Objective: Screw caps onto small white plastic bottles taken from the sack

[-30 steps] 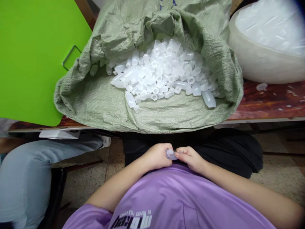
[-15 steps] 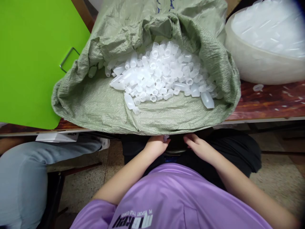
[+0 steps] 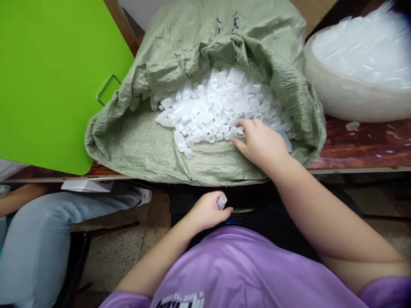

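A heap of small translucent white plastic tubes (image 3: 208,107) lies in the mouth of a pale green woven sack (image 3: 144,154). My right hand (image 3: 263,143) reaches over the front right of the heap. Its thumb and forefinger are apart at the nearest tubes, and no tube shows between them. Low in front of my lap, below the sack's edge, my left hand (image 3: 205,211) is closed around a small translucent plastic piece (image 3: 221,202), of which one end sticks out.
To the right stands a rounded whitish container (image 3: 349,94) piled with translucent pieces. One loose piece (image 3: 352,126) lies on the reddish table (image 3: 340,147). A bright green panel (image 3: 54,85) with a metal handle (image 3: 107,89) is at left. Another person's leg (image 3: 41,231) shows below it.
My right hand has risen from below the table edge to the heap in the sack. My left hand stays low, with the plastic piece now more visible. The view has shifted slightly.
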`<state>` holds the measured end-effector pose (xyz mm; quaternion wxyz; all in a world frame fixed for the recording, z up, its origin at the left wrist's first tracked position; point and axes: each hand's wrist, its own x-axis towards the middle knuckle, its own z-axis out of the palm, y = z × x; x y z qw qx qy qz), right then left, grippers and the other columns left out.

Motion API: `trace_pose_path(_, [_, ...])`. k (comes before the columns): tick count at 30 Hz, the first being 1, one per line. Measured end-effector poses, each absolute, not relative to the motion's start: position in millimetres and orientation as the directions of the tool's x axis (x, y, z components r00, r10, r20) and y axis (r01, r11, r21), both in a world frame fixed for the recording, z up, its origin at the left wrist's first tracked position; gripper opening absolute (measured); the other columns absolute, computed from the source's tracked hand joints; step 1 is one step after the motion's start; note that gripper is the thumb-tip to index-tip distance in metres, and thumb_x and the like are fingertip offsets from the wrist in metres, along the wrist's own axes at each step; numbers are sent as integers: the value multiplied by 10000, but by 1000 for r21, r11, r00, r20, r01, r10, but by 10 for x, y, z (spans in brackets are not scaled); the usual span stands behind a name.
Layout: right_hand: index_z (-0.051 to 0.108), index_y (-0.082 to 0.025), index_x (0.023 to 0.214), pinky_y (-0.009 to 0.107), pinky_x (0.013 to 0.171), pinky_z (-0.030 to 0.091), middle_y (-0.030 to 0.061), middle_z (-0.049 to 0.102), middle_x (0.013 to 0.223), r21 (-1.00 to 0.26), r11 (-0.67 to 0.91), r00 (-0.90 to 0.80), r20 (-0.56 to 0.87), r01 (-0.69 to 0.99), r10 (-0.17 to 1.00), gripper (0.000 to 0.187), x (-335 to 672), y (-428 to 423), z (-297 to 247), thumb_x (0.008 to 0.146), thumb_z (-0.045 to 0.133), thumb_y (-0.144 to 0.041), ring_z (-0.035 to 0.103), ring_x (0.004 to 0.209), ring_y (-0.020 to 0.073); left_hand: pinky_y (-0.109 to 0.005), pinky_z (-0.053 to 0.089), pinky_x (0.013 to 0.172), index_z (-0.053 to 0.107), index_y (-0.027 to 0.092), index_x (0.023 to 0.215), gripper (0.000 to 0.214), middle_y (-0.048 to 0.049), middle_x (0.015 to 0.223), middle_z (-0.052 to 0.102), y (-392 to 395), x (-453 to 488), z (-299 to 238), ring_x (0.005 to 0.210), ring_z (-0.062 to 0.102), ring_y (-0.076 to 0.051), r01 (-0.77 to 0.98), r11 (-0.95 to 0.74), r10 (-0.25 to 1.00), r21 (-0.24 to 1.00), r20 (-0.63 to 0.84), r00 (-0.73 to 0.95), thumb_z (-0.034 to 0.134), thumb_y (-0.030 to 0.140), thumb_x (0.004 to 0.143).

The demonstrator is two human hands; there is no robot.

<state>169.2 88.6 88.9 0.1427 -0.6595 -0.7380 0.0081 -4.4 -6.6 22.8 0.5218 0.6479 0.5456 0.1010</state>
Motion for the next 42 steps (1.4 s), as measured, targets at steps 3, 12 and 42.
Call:
trace_pose_path(3, [556,-196,1116,339,625,422,118,593,995,-124,214,-197,136,969,971,351,1580,1010,852,840,499,-406,582,836,282,-221,261,480,392,188,613,222,71,551,361,-77,-75,214,521,322,-80,604,155,821,782,-443,361,584,272,683])
trace_pose_path(12, [544,-191,1126,342,676,427,125,590,980,-130,228,-210,140,965,968,323,1650,907,788,833,438,-276,577,870,277,-212,252,441,392,199,654,192,69,565,379,-62,-56,135,509,350,-81,606,210,736,767,-533,418,563,285,679])
trace_pose_path(42, [620,-218,1085,309,808,516,84,654,1101,-714,607,-753,171,349,635,253,1961,-196,347,900,452,-173,608,981,164,-242,314,476,539,196,742,113,-19,695,606,-43,60,384,576,545,-156,761,-247,674,599,-458,579,556,301,705])
